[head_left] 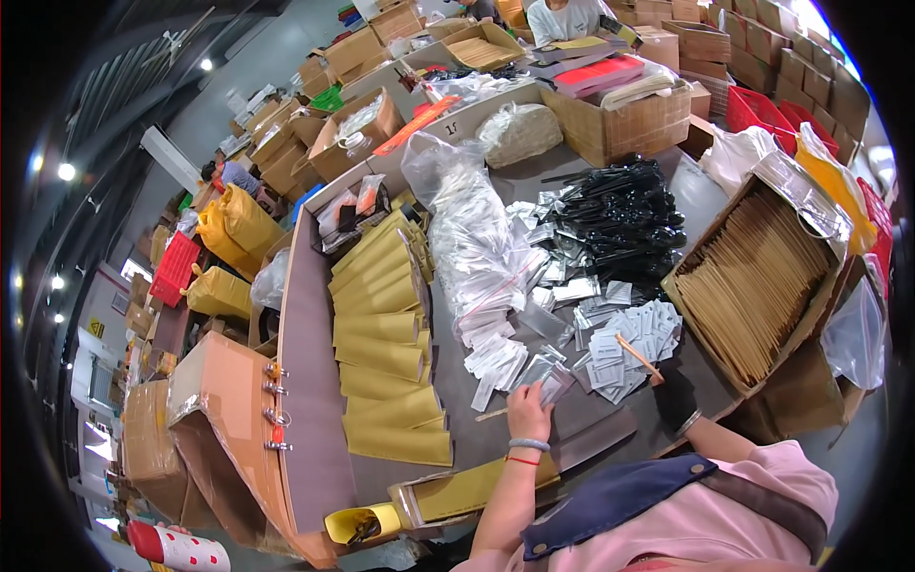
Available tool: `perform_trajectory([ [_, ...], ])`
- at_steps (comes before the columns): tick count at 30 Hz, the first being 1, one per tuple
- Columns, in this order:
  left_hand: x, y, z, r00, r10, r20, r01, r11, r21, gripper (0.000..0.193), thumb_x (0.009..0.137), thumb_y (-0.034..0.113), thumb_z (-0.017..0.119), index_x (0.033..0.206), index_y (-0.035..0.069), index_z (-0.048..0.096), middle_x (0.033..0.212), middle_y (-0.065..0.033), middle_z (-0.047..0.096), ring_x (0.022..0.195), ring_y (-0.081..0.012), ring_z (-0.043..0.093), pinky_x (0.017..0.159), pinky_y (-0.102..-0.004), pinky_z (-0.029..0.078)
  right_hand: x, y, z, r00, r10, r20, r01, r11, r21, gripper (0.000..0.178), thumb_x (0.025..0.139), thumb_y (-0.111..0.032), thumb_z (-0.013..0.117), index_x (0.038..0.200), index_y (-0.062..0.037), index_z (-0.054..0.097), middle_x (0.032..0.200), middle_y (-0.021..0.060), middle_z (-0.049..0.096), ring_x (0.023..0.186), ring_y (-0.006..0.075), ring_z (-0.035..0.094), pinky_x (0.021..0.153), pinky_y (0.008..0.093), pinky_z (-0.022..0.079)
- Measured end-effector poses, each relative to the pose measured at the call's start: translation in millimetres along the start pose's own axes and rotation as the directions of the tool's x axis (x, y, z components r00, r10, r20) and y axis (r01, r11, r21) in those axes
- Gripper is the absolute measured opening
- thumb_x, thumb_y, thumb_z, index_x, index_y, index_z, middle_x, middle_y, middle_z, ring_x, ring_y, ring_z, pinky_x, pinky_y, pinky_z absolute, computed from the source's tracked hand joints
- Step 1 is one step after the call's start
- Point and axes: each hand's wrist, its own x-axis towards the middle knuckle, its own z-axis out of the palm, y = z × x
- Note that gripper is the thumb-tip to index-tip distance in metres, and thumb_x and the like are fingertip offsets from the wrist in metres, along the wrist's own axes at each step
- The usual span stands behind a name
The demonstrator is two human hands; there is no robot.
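Observation:
My left hand (529, 413), bare with a grey band and a red string at the wrist, is closed at the near edge of a small clear packet (555, 383). A thin pale stick (491, 415) juts out to its left. My right hand (677, 398), in a black glove, grips a thin wood-coloured stick (637, 357) that points over a loose pile of small silver-white sachets (610, 367). Beyond the hands lie a long heap of clear plastic bags (467, 248) with white contents and a stack of black plastic-wrapped items (624, 214).
Gold-coloured sleeves (386, 381) lie fanned in a row at left. A carton (758, 281) packed with brown card pieces stands at right. A yellow-gold open box (367, 521) sits at the near edge. Behind the far divider are more cartons (620, 124) and a person (564, 21).

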Motion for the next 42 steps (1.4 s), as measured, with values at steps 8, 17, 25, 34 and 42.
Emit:
perform_trajectory([
  [8, 1.6, -0.3, -1.8, 1.0, 0.001, 0.005, -0.001, 1.0, 0.018, 0.053, 0.062, 0.007, 0.081, 0.112, 0.01, 0.063, 0.104, -0.0133, 0.057, 0.098, -0.0337, 0.053, 0.087, -0.0396, 0.046, 0.5, -2.3, -1.0, 1.0, -0.023, 0.016, 0.022, 0.998, 0.063, 0.011, 0.085, -0.014, 0.061, 0.086, -0.0045, 0.054, 0.074, 0.0166, 0.055, 0.072, 0.0363, 0.058, 0.064, 0.0376, 0.047],
  [17, 9.1, -5.8, -0.6, 0.999, -0.008, 0.032, 0.008, 1.0, 0.015, 0.052, 0.063, 0.009, 0.081, 0.112, 0.01, 0.063, 0.105, -0.0132, 0.056, 0.099, -0.0334, 0.053, 0.087, -0.0396, 0.046, -0.1, -4.4, 0.8, 0.999, -0.044, -0.022, 0.045, 0.999, 0.022, 0.007, 0.086, -0.011, 0.058, 0.084, -0.0051, 0.054, 0.073, 0.0174, 0.055, 0.07, 0.0367, 0.058, 0.06, 0.0391, 0.045],
  [25, 8.4, -3.9, -1.3, 0.999, -0.011, 0.034, 0.01, 1.0, 0.023, 0.053, 0.063, 0.009, 0.081, 0.112, 0.009, 0.063, 0.105, -0.0128, 0.057, 0.099, -0.0326, 0.053, 0.088, -0.0393, 0.046, -0.3, -3.7, -1.0, 1.0, -0.008, 0.012, 0.007, 1.0, 0.023, 0.014, 0.086, -0.016, 0.062, 0.088, -0.0042, 0.055, 0.079, 0.0176, 0.057, 0.077, 0.0378, 0.059, 0.066, 0.0401, 0.047],
  [34, 14.5, -4.9, -2.1, 0.999, 0.008, 0.035, -0.008, 1.0, 0.013, 0.052, 0.064, 0.007, 0.08, 0.113, 0.009, 0.062, 0.103, -0.0126, 0.056, 0.097, -0.0336, 0.054, 0.086, -0.0402, 0.046, 2.8, -11.3, -6.1, 0.999, -0.005, 0.044, 0.004, 0.999, 0.033, 0.014, 0.087, -0.016, 0.061, 0.088, -0.0048, 0.053, 0.078, 0.0189, 0.055, 0.078, 0.0406, 0.058, 0.065, 0.0409, 0.046],
  [42, 36.8, -9.3, -6.0, 1.0, -0.013, 0.028, 0.01, 0.994, 0.11, 0.052, 0.063, 0.011, 0.081, 0.112, 0.014, 0.064, 0.106, -0.0114, 0.058, 0.097, -0.0326, 0.055, 0.086, -0.0411, 0.046, 0.6, -10.3, -6.2, 0.998, 0.015, 0.063, -0.017, 0.999, 0.028, 0.014, 0.087, -0.017, 0.06, 0.088, -0.0044, 0.053, 0.079, 0.0192, 0.056, 0.078, 0.0409, 0.057, 0.065, 0.0406, 0.047],
])
